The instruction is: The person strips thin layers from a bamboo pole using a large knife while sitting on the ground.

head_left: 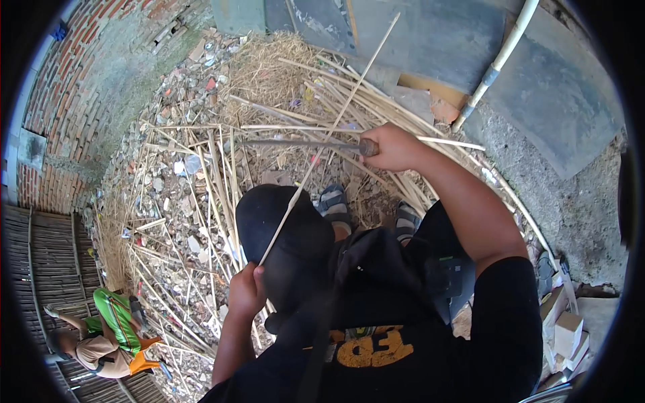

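My left hand (247, 293) grips the near end of a long, thin bamboo strip (293, 197), which slants up and away to the right. A long-bladed knife (289, 142) is in my right hand (391, 148), fingers closed around its short, thick handle. The narrow dark blade points left and crosses the strip above its swollen joint; whether the two touch, I cannot tell. Below the strip is my dark-clothed left knee (282, 228). Beyond lie many loose bamboo strips (215, 168) and a heap of dry, straw-like shavings (272, 74).
My sandalled feet (334, 205) rest on rubble-strewn ground. A brick wall (74, 101) stands left, grey panels (430, 40) and a pale pole (497, 64) at the far right. Another person (107, 339) sits at lower left by a woven bamboo screen (47, 255). Pale blocks (568, 334) lie at lower right.
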Demonstrator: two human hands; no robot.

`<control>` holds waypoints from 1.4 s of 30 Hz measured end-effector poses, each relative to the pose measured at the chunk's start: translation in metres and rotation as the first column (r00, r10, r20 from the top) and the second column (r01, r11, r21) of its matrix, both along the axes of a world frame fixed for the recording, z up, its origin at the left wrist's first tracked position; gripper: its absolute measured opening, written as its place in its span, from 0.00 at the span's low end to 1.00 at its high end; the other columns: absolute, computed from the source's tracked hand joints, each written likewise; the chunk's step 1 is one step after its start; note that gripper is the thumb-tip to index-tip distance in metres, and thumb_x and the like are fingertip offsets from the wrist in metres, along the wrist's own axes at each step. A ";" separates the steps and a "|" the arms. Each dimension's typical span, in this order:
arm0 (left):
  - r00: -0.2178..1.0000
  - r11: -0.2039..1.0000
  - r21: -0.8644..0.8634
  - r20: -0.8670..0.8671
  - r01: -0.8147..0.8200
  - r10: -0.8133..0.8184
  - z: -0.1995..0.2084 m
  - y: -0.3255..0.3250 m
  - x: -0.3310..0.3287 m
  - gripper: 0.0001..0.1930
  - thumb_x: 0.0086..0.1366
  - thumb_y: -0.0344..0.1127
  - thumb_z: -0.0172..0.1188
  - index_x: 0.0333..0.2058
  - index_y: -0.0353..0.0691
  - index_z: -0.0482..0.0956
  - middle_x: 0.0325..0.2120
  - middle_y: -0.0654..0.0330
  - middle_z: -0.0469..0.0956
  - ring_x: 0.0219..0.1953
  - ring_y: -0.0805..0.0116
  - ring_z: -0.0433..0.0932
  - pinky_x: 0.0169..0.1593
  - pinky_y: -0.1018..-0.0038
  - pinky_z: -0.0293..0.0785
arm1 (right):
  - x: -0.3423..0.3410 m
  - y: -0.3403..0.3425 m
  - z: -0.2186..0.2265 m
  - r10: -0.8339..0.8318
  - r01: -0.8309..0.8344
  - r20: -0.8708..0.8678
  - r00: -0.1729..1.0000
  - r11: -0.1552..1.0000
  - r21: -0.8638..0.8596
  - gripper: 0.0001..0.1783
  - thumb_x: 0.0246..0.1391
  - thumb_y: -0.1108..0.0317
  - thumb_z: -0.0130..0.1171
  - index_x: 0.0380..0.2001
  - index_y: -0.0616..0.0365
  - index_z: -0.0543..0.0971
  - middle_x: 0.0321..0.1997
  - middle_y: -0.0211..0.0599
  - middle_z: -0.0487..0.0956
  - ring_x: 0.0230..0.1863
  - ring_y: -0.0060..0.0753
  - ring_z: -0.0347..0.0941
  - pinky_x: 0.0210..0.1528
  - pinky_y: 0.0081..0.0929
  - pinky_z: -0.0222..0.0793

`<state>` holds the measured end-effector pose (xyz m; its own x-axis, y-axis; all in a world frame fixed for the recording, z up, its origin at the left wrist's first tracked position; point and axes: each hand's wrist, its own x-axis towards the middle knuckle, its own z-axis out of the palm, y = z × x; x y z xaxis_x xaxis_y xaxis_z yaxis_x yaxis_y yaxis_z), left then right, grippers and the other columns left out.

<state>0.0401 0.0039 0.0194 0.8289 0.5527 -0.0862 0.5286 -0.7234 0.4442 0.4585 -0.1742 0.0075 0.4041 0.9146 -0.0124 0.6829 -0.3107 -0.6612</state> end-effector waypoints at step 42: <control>0.999 0.999 -0.043 -0.020 0.032 -0.033 0.014 0.005 0.000 0.18 0.74 0.43 0.49 0.28 0.36 0.69 0.17 0.41 0.72 0.24 0.32 0.74 0.28 0.47 0.66 | -0.017 0.001 0.010 -0.114 0.141 0.220 0.969 0.984 -0.112 0.13 0.45 0.61 0.65 0.36 0.51 0.81 0.32 0.44 0.82 0.40 0.51 0.80 0.42 0.47 0.76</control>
